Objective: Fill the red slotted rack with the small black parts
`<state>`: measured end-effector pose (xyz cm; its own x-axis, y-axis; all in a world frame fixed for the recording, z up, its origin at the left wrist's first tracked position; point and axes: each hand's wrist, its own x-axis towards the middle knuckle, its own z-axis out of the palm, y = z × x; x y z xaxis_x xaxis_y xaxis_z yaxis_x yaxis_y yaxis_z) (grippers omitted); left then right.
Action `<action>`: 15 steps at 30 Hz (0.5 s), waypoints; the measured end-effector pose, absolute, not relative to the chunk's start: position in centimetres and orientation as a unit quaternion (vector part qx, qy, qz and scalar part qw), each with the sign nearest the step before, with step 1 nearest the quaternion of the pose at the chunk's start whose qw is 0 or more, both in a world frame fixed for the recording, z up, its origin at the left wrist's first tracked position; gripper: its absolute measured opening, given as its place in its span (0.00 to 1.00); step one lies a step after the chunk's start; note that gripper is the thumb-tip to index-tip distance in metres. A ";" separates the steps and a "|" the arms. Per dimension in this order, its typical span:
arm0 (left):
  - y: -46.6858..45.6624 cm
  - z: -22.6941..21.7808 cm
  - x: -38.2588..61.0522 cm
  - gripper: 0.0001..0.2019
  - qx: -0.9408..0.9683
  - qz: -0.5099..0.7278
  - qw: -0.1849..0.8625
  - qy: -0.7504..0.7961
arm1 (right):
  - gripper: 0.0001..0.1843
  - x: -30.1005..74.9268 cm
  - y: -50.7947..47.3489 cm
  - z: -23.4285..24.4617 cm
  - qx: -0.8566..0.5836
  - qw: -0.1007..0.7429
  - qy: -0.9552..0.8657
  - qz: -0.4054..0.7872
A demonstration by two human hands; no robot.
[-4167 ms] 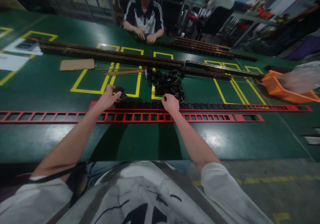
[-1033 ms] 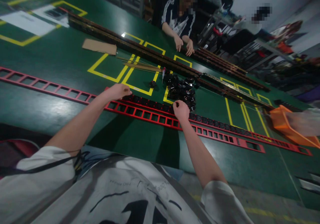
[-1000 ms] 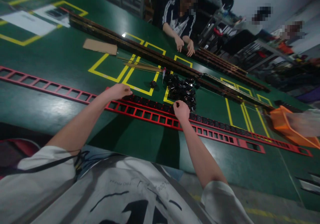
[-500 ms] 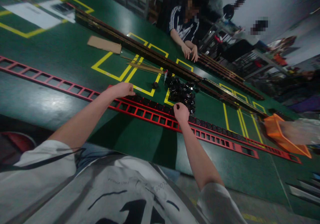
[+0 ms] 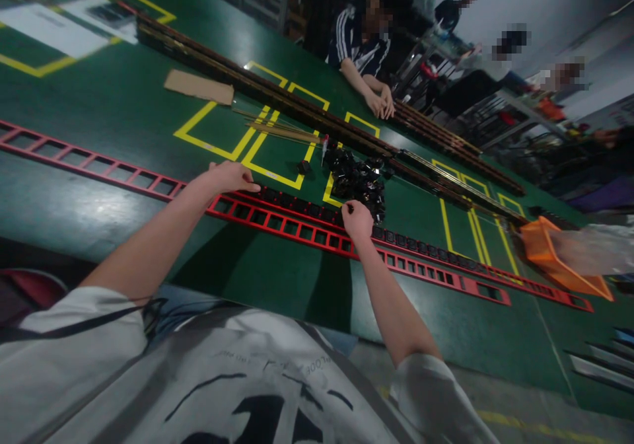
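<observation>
Two long red slotted rails lie side by side on the green table. The near rail (image 5: pixel 292 227) has bare slots. The far rail (image 5: pixel 436 254) carries a row of small black parts. My left hand (image 5: pixel 228 177) lies flat on the far rail's left end with its fingers stretched out and nothing in it. My right hand (image 5: pixel 356 218) is closed in a pinch over the far rail, right at the near edge of a pile of black parts (image 5: pixel 357 178). What it pinches is hidden. One loose black part (image 5: pixel 303 166) lies between the hands, beyond the rails.
Long dark rails (image 5: pixel 277 104) run across the table beyond the pile. A cardboard piece (image 5: pixel 198 87) and thin sticks (image 5: pixel 282 130) lie at the left. An orange bin (image 5: pixel 555 259) sits at the right. A co-worker's hands (image 5: pixel 381 106) rest on dark rails across the table.
My left hand held a black part four seconds ago; now it lies flat and empty, and a loose part lies on the table. Over the last second both hands barely moved; the view tilted.
</observation>
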<state>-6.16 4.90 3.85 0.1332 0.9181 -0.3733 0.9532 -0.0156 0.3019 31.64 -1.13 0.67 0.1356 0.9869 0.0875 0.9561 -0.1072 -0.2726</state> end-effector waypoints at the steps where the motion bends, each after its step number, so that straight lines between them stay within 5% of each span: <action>1: 4.9 3.7 -6.2 0.21 0.710 -0.026 0.248 0.659 | 0.15 31.7 -1.1 0.6 -0.741 0.136 -0.655 0.061; 15: 1.9 1.0 -6.0 0.24 0.776 0.107 0.102 0.613 | 0.17 25.9 5.0 4.0 -0.634 0.195 -0.745 0.074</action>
